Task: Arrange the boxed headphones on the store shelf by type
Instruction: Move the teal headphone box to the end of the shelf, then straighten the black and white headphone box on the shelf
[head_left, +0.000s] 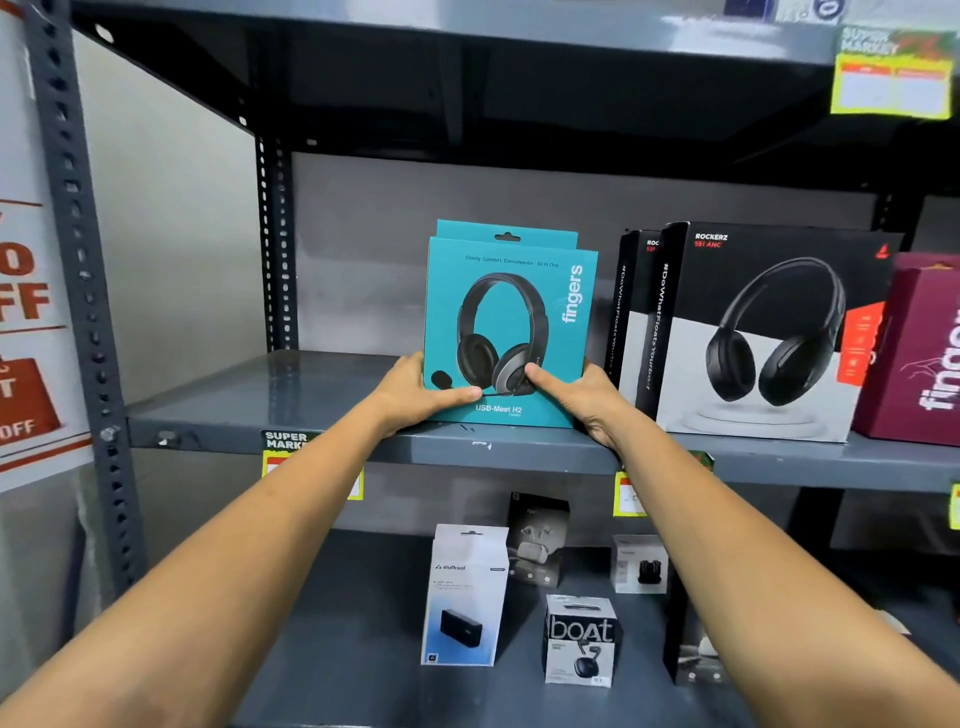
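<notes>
Left hand (415, 392): clasps the teal box's lower left edge, thumb across its front.
Right hand (576, 395): clasps the lower right edge.
Teal headset box (509, 322): upright on the middle shelf (260, 405), left of two black Rockerz boxes (753, 332).

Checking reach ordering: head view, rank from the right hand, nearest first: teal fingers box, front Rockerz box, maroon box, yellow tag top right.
From right hand:
1. teal fingers box, held, to its left
2. front Rockerz box, just right
3. maroon box, far right of the shelf
4. yellow tag, upper shelf edge
</notes>
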